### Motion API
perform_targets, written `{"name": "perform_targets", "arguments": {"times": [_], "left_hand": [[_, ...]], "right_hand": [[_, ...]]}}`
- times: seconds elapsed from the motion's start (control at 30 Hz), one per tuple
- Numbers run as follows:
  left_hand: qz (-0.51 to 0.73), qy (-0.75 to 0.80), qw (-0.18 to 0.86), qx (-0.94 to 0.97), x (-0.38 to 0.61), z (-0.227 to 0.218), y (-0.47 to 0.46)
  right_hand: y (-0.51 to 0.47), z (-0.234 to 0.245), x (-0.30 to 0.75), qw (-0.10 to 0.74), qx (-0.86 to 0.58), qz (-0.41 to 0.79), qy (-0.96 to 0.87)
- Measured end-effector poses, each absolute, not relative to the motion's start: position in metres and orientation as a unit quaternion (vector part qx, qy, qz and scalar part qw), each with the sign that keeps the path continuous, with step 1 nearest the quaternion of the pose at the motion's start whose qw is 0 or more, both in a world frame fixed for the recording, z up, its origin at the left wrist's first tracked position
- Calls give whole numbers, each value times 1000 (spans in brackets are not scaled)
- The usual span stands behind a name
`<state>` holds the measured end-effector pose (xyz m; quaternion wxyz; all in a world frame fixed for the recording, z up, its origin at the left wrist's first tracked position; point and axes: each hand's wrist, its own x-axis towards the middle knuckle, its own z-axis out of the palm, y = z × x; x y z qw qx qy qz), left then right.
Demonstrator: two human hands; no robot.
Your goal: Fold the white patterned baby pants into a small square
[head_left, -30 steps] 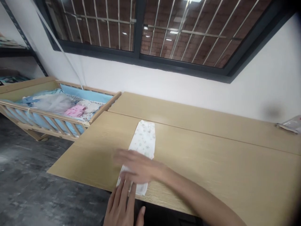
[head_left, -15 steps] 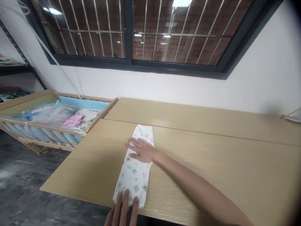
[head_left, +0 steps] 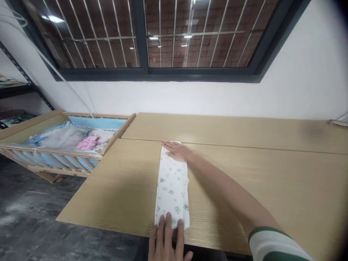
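A white cloth (head_left: pixel 172 181) with small green and brown animal prints lies folded into a long, narrow strip on the wooden table (head_left: pixel 114 188). Its layers show along the right edge. My right hand (head_left: pixel 176 150) rests flat over the far end, fingers stretched out to the left. At the near end, by the table's front edge, my left hand (head_left: pixel 167 237) has its fingers spread, with the fingertips touching the cloth. Neither hand grips the fabric.
To the left stands a wooden crib (head_left: pixel 65 152) with blue lining, holding a pink cloth (head_left: pixel 87 143) and sheer white fabric. A barred window (head_left: pixel 146 74) is set in the wall behind. A shelf (head_left: pixel 16 90) is at far left.
My right hand has slid along the cloth to its far end. The cloth now lies straighter. My left hand stays at the near end, and the view has shifted slightly.
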<state>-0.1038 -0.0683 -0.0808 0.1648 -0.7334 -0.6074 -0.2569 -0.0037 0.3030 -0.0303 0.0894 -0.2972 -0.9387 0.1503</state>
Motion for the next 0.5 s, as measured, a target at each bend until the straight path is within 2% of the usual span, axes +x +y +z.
{"name": "perform_targets", "arguments": {"times": [0.1, 0.23, 0.3, 0.43, 0.5], "left_hand": [[-313, -595, 159, -723, -95, -76, -54], [-309, -554, 56, -771, -127, -51, -39], [-303, -525, 36, -794, -149, -41, -32], [-292, -478, 31, -828, -172, -38, -28], [-285, -460, 34, -840, -172, -40, -31]], "right_hand": [[292, -20, 17, 133, -310, 107, -935], [225, 0, 43, 182, -329, 43, -926], [175, 9, 54, 181, -321, 72, -927], [83, 20, 72, 122, -262, 190, -938], [51, 18, 78, 113, -259, 200, -938]]}}
